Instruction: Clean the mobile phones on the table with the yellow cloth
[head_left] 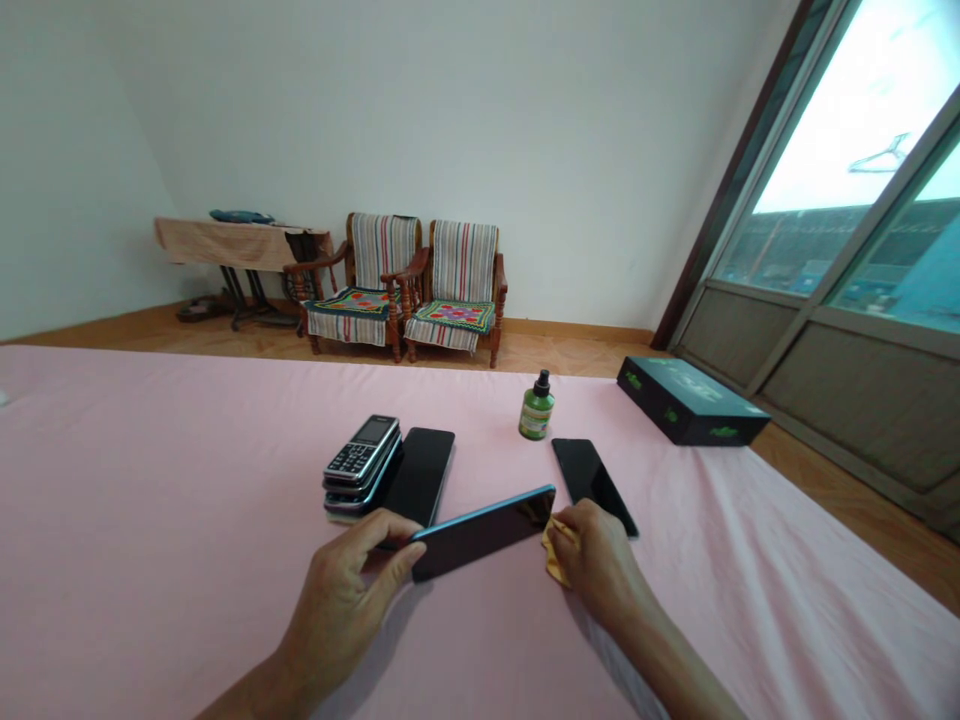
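Note:
My left hand (356, 590) pinches the near left end of a smartphone (480, 538) with a blue edge and dark screen, held tilted above the pink sheet. At the phone's right end, my right hand (596, 560) is closed on a yellow cloth (556, 552), which meets that end. Behind my left hand lies a stack of phones with a silver keypad phone (364, 450) on top. Beside the stack a black smartphone (420, 470) lies flat, partly covered by the stack. Another dark smartphone (592, 480) rests just beyond my right hand.
A green spray bottle (536, 408) with a black top stands upright past the phones. A black box (690, 400) with green marks sits at the far right on the pink sheet (150, 520). Two wooden armchairs (427, 280) and a cloth-covered table (232, 245) stand by the wall.

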